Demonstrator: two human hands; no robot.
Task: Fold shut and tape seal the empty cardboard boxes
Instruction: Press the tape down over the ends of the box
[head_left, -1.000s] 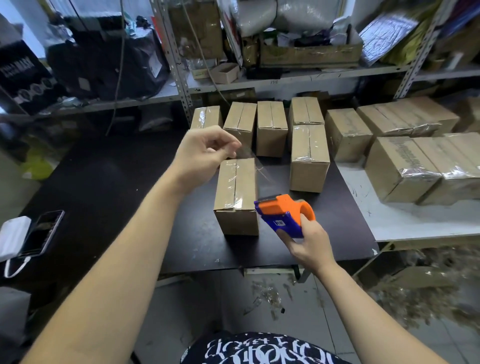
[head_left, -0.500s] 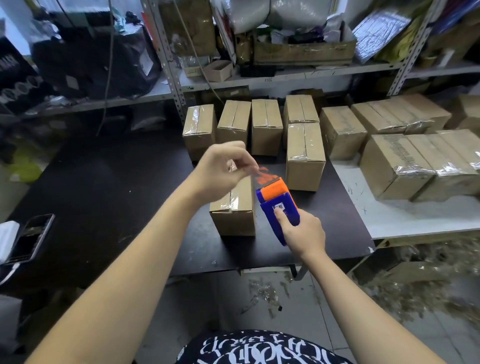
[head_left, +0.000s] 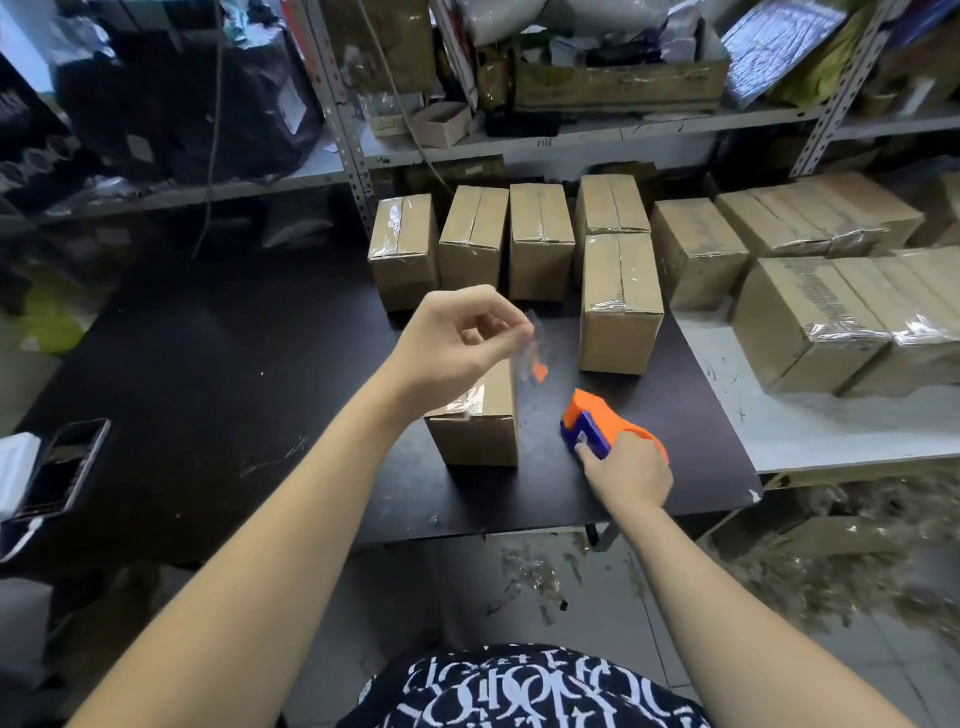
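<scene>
Metal shelving (head_left: 571, 140) crammed with bags and cartons ran across the back of the room, and under it the black table (head_left: 208, 364) took up most of the space in front of me, with a white table (head_left: 805, 431) butted against its right side. On the white table sat the larger boxes (head_left: 810, 322), shut and shiny with tape along their edges. At the far side of the black table stood the sealed boxes (head_left: 540, 239), four in a row and a fifth just in front of the rightmost one, all upright with tape down their top seams. The box (head_left: 478, 436) I was working on stood apart from them, near the table's front edge and between my two arms, with glossy tape showing over its near top edge; my left hand hid the rest of its top. My left hand (head_left: 457, 338) hung above that box with the fingers curled in, thumb and forefinger pinching the upper end of a strip of clear tape (head_left: 524, 358) that dangled down past the box's right side. I could not tell whether the strip reached the dispenser, since it was blurred. My right hand (head_left: 628, 475) was wrapped around the handle of the orange and blue tape dispenser (head_left: 597, 431), forefinger laid along its blue side, low over the table just to the right of the box. A phone (head_left: 62, 467) lay by the table's left edge.
</scene>
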